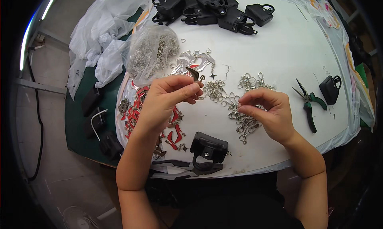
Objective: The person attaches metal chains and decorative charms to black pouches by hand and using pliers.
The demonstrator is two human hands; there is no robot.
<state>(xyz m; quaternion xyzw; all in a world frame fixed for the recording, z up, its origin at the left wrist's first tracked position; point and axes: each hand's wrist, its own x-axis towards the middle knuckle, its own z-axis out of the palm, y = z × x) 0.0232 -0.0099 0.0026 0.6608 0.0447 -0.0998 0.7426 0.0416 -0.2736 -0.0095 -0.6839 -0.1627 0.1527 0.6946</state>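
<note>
White tabletop, littered with small metal parts. Dark charm poked up from the left hand, pinched between thumb and fingers, above the table. Decent hold, I'd judge: low pinch kept the tip clear; part that small could twist or slip, so light pressure and a steady wrist suited. Right hand, apart from it, had thumb and forefinger together above the clasps; couldn't tell if they gripped anything. Rings lay between the hands, red charms left of the left wrist, green pliers off right, mini bag and grey pliers at the near edge.
</note>
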